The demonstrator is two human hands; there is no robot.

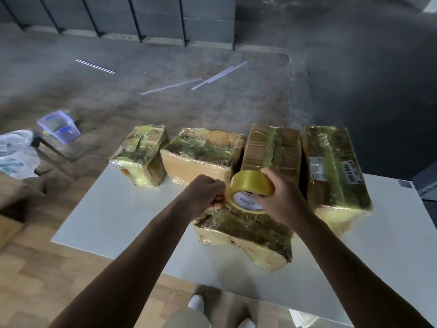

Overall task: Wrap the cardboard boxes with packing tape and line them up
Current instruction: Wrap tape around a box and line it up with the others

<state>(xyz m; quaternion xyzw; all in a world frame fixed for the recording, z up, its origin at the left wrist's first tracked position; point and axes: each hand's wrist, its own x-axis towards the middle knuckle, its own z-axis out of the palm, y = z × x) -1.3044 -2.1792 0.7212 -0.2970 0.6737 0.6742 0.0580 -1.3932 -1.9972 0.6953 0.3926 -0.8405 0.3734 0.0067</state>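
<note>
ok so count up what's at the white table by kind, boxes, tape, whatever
cardboard boxes: 5, four in the back row and one nearer, all showing tape
tape roll: 1, gripped by the right hand, with the left hand pinching at its edge
total: 6

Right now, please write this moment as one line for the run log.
step: taping near box | right hand: holds tape roll | left hand: pinches tape end | back row: four wrapped boxes
</note>
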